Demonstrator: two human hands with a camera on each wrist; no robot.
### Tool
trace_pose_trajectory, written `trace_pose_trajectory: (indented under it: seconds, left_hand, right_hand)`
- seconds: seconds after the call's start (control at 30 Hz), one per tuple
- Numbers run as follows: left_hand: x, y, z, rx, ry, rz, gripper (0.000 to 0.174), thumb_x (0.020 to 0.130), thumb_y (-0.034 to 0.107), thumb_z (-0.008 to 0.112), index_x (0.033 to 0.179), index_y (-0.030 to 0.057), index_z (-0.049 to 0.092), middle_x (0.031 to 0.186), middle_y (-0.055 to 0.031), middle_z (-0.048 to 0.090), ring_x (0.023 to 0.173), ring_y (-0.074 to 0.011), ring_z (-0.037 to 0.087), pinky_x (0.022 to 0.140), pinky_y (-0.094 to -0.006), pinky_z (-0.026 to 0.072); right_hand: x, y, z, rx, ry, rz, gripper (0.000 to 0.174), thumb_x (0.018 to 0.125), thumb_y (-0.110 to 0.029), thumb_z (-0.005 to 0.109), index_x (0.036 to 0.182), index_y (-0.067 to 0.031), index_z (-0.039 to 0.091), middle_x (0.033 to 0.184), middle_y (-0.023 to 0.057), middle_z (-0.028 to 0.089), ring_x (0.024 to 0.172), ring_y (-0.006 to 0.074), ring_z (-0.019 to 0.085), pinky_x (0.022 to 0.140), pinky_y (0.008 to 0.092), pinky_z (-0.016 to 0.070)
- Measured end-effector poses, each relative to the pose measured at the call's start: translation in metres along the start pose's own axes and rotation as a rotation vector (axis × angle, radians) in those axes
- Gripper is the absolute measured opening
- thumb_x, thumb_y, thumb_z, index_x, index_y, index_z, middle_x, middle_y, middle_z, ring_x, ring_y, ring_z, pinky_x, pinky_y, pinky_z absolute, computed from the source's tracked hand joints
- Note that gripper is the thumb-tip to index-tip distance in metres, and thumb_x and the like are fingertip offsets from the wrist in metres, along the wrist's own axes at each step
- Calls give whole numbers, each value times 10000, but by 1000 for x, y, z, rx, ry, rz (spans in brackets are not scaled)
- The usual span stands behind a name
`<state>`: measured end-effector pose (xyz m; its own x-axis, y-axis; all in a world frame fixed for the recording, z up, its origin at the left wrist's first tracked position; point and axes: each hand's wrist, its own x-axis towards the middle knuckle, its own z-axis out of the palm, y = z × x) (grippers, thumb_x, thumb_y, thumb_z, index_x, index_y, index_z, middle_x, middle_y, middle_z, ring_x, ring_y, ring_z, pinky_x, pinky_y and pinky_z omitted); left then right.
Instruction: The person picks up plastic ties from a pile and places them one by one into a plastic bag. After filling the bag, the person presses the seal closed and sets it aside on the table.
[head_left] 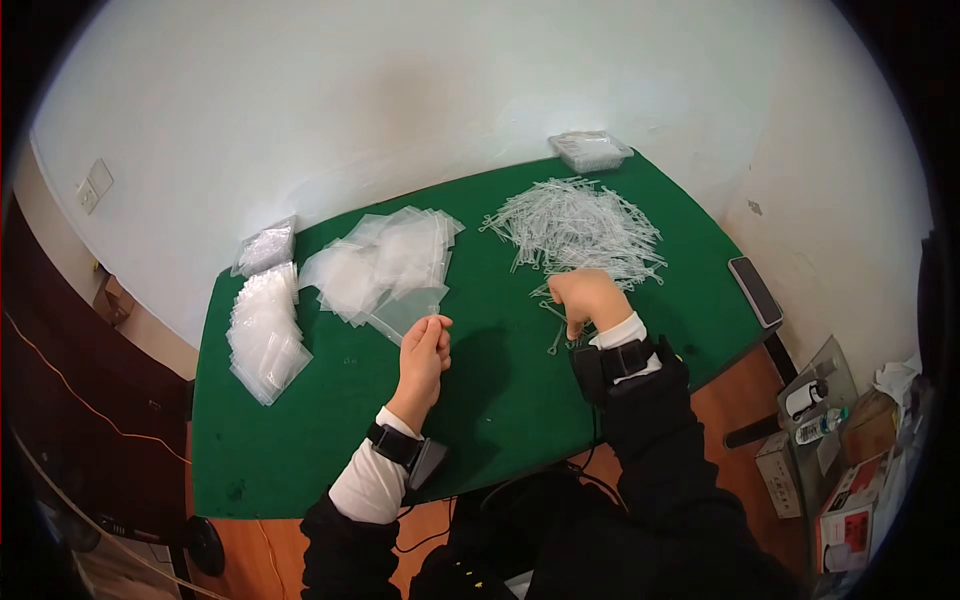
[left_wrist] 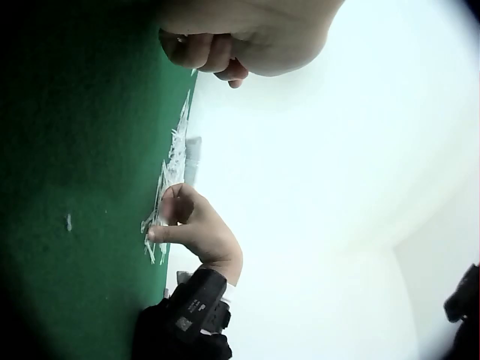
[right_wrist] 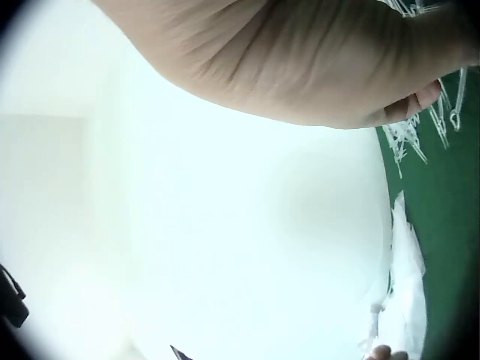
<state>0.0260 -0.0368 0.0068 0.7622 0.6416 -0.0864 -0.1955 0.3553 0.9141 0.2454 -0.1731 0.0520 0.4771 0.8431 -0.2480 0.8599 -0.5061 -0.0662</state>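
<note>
My left hand (head_left: 424, 362) pinches the near corner of a clear plastic bag (head_left: 398, 312) between thumb and curled fingers. The bag's far side overlaps a fanned pile of similar bags (head_left: 385, 255). My right hand (head_left: 592, 300) is over the near edge of a heap of thin clear plastic sticks with small looped ends (head_left: 575, 225). In the left wrist view the right hand (left_wrist: 201, 229) reaches down at the sticks (left_wrist: 174, 161), thumb apart from the bent fingers. A few loose sticks (head_left: 556, 340) lie beside the thumb.
A second fanned stack of bags (head_left: 265, 335) lies at the left, with a wrapped packet (head_left: 266, 247) behind it. A clear tray (head_left: 590, 152) stands at the back edge. A phone-like device (head_left: 755, 291) lies at the right edge. Boxes (head_left: 855, 520) and a bottle (head_left: 822, 425) are beyond the table.
</note>
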Motion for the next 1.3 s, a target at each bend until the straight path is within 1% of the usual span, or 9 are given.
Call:
trace_pose_trajectory:
  seconds: [0.2,0.43,0.6,0.7,0.87,1.0,1.07,1.2,1.3]
  left_hand:
    - [0,2,2,1,-7,-1,196,932,220,399,875,62,501,611,52,361,477,-30,265,409,-181,197]
    - [-2,3,1,-16,-9,-15,185,936,214,395,880,66,488,615,49,358,482,-36,267,414,-183,200]
    - [-1,3,0,-17,-2,-6,184,935,212,396,880,65,491,614,49,359,477,-34,264,410,-182,195]
    - [0,5,1,-35,-15,6,184,935,211,397,882,63,492,613,49,359,475,-33,262,409,-182,191]
    - [-3,8,0,-52,-28,11,184,934,211,401,889,59,495,613,51,358,474,-32,259,408,-182,187]
    - [-1,9,0,-55,-40,26,195,933,215,399,879,61,506,615,52,366,480,-27,270,409,-181,200]
    - [-2,9,1,-52,-42,31,201,932,217,398,873,62,512,616,52,371,483,-25,275,409,-180,207]
    - [-4,10,2,-38,-42,31,202,932,215,397,876,59,513,616,53,371,485,-25,276,409,-180,209]
    - [-4,11,2,-33,-54,14,202,932,213,397,875,60,515,611,53,369,483,-25,276,409,-180,211]
  right_hand:
    - [7,13,5,42,157,161,553,419,-230,840,854,-96,526,823,73,609,786,286,585,630,386,443]
    - [31,14,19,275,762,211,332,584,-205,762,813,-85,554,794,72,595,772,283,578,637,385,445]
    - [25,9,17,284,837,136,220,641,-190,711,770,-74,575,766,79,598,738,262,581,624,367,448]
    - [17,2,4,524,691,60,153,670,-183,676,750,-75,601,728,86,614,722,276,591,620,379,457]
    - [2,41,-17,337,571,-99,128,715,-170,619,781,-59,622,708,102,619,658,232,590,608,341,457]
    - [-27,78,-26,104,84,-203,150,731,-151,584,836,-64,646,752,101,640,713,218,620,626,338,475]
    - [-45,77,-30,245,-432,-122,201,743,-122,556,905,-43,646,795,77,653,731,154,624,631,295,480]
    - [-52,56,-25,390,-646,-141,227,750,-86,550,951,-11,627,838,60,652,766,122,614,663,264,482]
    - [-33,44,-22,448,-575,-142,235,755,-84,546,966,-18,626,841,61,648,761,123,611,666,267,481]
